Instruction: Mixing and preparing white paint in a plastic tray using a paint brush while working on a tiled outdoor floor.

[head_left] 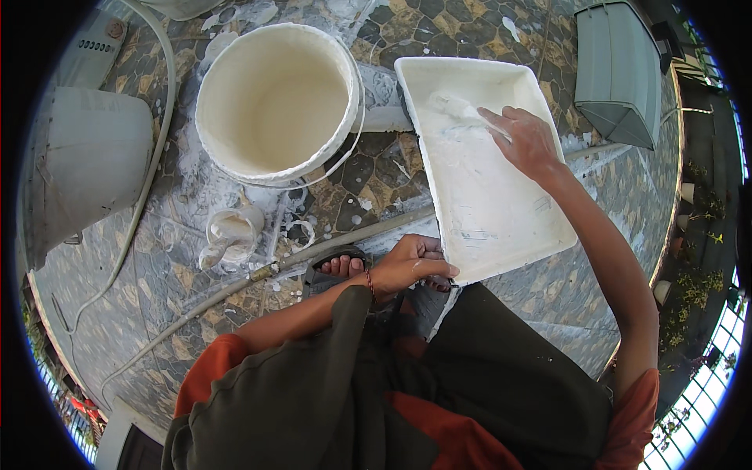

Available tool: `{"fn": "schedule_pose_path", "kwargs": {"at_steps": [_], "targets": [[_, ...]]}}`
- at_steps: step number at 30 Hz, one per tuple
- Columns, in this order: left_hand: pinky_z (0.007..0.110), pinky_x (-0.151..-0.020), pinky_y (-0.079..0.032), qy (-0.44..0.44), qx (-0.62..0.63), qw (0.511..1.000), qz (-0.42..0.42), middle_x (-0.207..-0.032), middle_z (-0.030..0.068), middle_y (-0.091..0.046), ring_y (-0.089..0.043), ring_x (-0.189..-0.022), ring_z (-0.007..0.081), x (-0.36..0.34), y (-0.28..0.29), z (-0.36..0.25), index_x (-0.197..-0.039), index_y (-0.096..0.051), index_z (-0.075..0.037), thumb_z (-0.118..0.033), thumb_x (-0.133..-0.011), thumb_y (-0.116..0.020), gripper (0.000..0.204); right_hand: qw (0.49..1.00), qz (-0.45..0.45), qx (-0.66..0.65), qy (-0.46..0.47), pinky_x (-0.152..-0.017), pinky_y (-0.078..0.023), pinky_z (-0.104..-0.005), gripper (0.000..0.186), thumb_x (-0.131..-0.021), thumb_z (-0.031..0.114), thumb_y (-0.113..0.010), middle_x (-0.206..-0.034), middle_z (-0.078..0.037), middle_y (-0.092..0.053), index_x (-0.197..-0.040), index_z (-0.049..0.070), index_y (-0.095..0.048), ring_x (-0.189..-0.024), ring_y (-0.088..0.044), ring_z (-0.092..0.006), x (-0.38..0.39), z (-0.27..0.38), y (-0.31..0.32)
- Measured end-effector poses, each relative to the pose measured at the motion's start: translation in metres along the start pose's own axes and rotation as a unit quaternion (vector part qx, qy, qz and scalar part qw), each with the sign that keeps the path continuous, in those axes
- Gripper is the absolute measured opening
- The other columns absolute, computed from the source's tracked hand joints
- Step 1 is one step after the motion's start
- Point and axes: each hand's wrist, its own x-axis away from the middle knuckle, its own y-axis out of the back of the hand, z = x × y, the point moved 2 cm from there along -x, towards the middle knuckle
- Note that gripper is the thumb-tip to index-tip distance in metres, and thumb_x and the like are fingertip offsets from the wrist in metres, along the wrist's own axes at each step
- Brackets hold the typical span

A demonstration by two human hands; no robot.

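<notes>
A rectangular white tray (501, 188) with shallow walls lies tilted in front of me, its inside smeared white. My left hand (415, 266) grips its near left corner, thumb on the rim and the other fingers curled outside it. Over the far part of the tray, my right hand (526, 141) is closed on a white-coated tool (458, 107), index finger stretched along it. The tool's tip rests against the tray's inner surface; the white coating hides its exact kind. Left of the tray stands a large white bucket (274, 102) with a wire handle, its inside coated cream-white.
A small white-smeared pot (235, 231) sits below the bucket. A hose (337, 242) crosses the patterned tile floor (376, 168) in front of my feet. At the left is a grey tub (94, 153); at the far right, a grey-green bin (619, 70). White splashes cover parts of the floor.
</notes>
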Motion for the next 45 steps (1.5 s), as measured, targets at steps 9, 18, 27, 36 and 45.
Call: {"fn": "schedule_pose_path", "kwargs": {"at_steps": [9,18,27,36,45], "targets": [[0.021,-0.060,-0.046,0.003,-0.002,1.000,0.003,-0.078,0.0053,-0.068,-0.062,-0.067,0.0083,0.001,0.001,0.001,-0.096,-0.065,0.004,-0.017,-0.081,-0.072,0.026,0.981,0.059,0.169,-0.070,-0.074,-0.055,-0.0360,0.041,-0.089,0.009,-0.056,-0.090,-0.008,-0.061,-0.129,0.016,-0.059,-0.087,-0.063,-0.0228,0.011,-0.045,0.000],[0.021,-0.061,-0.046,0.007,0.001,1.000,0.005,-0.078,0.0052,-0.068,-0.063,-0.068,0.0082,0.000,0.002,0.001,-0.096,-0.065,0.004,-0.016,-0.082,-0.072,0.025,0.967,0.087,0.183,-0.155,-0.072,-0.055,-0.0412,0.030,-0.092,0.011,-0.051,-0.095,-0.020,-0.066,-0.119,0.004,-0.063,-0.082,-0.068,-0.0315,0.017,-0.043,0.008],[0.021,-0.062,-0.047,0.008,-0.003,1.000,-0.002,-0.082,0.0057,-0.069,-0.064,-0.071,0.0085,0.001,0.002,0.001,-0.098,-0.065,0.004,-0.016,-0.081,-0.072,0.027,0.977,0.016,-0.067,-0.201,-0.076,-0.050,-0.0472,0.032,-0.088,0.027,-0.059,-0.080,-0.026,-0.065,-0.087,-0.004,-0.068,-0.082,-0.065,-0.0386,0.010,-0.019,-0.001],[0.021,-0.061,-0.047,0.005,0.006,1.000,0.000,-0.080,0.0056,-0.069,-0.064,-0.069,0.0086,0.001,0.003,0.003,-0.097,-0.065,0.005,-0.016,-0.081,-0.072,0.027,0.940,0.109,-0.259,-0.195,-0.072,-0.047,-0.0479,0.039,-0.093,0.032,-0.052,-0.070,-0.023,-0.063,-0.079,-0.002,-0.065,-0.074,-0.062,-0.0396,-0.026,0.019,-0.009],[0.020,-0.061,-0.046,0.007,0.005,1.000,0.009,-0.083,0.0045,-0.070,-0.064,-0.070,0.0074,0.001,0.003,0.001,-0.100,-0.066,0.003,-0.015,-0.082,-0.071,0.026,0.996,0.025,-0.081,0.010,-0.066,-0.048,-0.0433,0.030,-0.092,0.025,-0.057,-0.078,-0.016,-0.064,-0.106,0.001,-0.067,-0.072,-0.062,-0.0348,-0.023,0.043,0.004]]}}
